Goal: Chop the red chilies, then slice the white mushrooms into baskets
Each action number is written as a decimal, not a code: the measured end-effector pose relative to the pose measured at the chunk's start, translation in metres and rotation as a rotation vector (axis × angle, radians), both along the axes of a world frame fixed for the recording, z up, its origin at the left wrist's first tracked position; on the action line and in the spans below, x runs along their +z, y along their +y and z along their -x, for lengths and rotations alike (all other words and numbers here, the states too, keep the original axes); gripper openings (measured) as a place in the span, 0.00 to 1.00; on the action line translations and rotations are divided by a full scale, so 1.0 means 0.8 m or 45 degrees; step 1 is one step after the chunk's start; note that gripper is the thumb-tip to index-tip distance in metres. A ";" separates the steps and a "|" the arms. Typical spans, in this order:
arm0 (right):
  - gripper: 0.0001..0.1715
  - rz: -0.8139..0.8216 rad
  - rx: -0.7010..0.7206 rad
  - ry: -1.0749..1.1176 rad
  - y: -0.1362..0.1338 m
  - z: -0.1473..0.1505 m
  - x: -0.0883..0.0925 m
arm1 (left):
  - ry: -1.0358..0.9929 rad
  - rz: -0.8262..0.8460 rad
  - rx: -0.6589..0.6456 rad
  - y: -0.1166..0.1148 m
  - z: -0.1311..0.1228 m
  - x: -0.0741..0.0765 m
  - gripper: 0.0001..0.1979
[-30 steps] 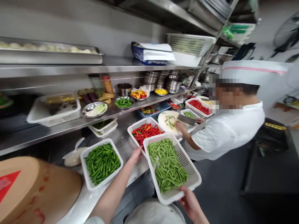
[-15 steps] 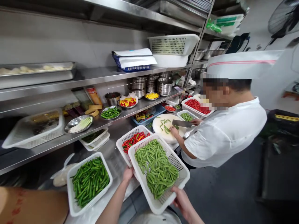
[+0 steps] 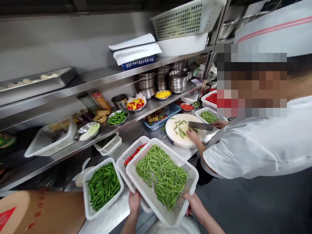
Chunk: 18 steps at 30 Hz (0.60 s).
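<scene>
Green pea pods lie in a white perforated plastic basket [image 3: 192, 167], tilted toward me above the counter's front edge. My right hand [image 3: 196, 205] is closed around its near right rim, with the fingertips hidden beneath. At the left side, my left hand [image 3: 134, 201] is closed at the basket's edge; its fingers are mostly hidden under the rims. Partly covered by the pea-pod basket is a second white basket [image 3: 121, 161] with red chillies [image 3: 134, 154]. Left of both stands a white basket [image 3: 85, 191] of green chillies [image 3: 104, 185].
A co-worker [image 3: 255, 139] at the right holds a cleaver [image 3: 201, 125] over green pieces on a round white cutting board [image 3: 179, 138]. Steel plates of cut vegetables line the shelf [image 3: 102, 138] above the counter. A cardboard box [image 3: 56, 211] is at the lower left.
The view has moved nearer the co-worker. The pea-pod basket, still in my hands, now covers more of the red chillies. The co-worker's cleaver stays over the board.
</scene>
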State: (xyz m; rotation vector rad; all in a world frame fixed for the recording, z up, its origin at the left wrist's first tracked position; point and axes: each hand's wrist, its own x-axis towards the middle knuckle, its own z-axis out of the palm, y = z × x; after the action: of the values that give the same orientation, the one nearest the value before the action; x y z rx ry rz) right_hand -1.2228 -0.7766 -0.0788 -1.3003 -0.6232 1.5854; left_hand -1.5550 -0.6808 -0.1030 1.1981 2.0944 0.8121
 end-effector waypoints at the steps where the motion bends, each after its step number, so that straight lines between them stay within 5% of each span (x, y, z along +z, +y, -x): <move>1: 0.16 0.001 0.005 -0.013 0.003 0.000 -0.001 | 0.012 -0.018 0.035 0.000 -0.002 -0.001 0.22; 18: 0.23 0.048 -0.061 0.019 0.008 0.018 -0.041 | -0.025 -0.069 -0.019 -0.002 0.004 0.002 0.21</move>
State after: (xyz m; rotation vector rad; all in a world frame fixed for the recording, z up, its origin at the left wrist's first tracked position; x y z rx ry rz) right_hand -1.2371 -0.7703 -0.1120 -1.3209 -0.5515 1.5733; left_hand -1.5578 -0.6821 -0.1010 1.2273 2.0573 0.8752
